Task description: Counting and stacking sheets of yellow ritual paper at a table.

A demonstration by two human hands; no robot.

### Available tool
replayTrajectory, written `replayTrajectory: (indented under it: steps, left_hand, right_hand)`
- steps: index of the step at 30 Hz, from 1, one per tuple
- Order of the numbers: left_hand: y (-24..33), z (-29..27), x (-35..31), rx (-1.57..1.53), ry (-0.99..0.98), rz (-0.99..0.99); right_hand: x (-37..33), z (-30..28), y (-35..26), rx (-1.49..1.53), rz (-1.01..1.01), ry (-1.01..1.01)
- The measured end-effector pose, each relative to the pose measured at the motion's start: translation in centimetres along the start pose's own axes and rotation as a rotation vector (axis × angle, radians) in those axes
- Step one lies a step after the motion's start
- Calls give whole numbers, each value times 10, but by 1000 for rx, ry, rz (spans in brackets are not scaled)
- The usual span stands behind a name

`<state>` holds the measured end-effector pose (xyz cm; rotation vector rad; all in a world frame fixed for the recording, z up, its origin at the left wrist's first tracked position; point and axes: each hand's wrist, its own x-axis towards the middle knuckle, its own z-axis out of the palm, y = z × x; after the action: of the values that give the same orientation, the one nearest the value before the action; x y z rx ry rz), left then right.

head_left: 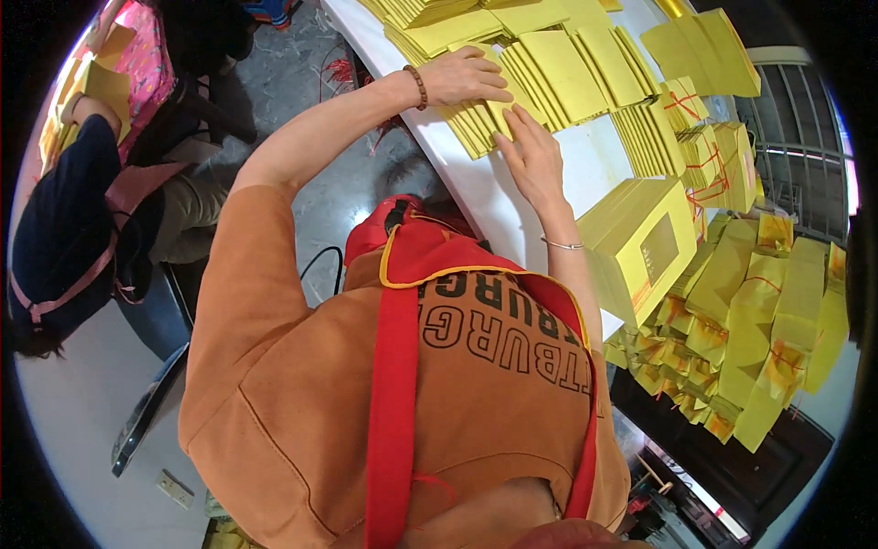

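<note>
Folded yellow papers [471, 131] lie in overlapping rows near the front edge of the white table [585, 146]. My left hand [462, 78], a beaded bracelet at its wrist, rests over these papers with fingers stretched out to the right. Close to it, my right hand [533, 157] reaches up from below, its thin bangle showing on the wrist. Its fingers are extended, and the tips touch the papers just below my left fingertips. Neither hand is wrapped round a thing. Some papers beneath my left palm are hidden.
A large yellow stack [640, 242] stands at the table's right edge. Beyond it are yellow bundles tied with red string [709, 165], and more bundles [732, 311] are piled at right. On the far left another person [78, 210] handles yellow papers beside a dark chair [155, 311].
</note>
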<state>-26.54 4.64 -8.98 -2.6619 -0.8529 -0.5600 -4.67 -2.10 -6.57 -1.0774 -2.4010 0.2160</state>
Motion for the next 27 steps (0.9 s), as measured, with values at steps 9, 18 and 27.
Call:
replayTrajectory:
  steps: [9,18,27]
  left_hand:
    - [-15,5,-15,-388,-181,-21]
    - [30,-19,-78,-1240,436,-1308]
    - [86,28,-62,-1255,389,-1199]
  right_hand:
    - [13,32,2,-55,69,-208]
    - [16,36,-5,-85,62,-175]
    - [17,38,-5,-97,62,-164]
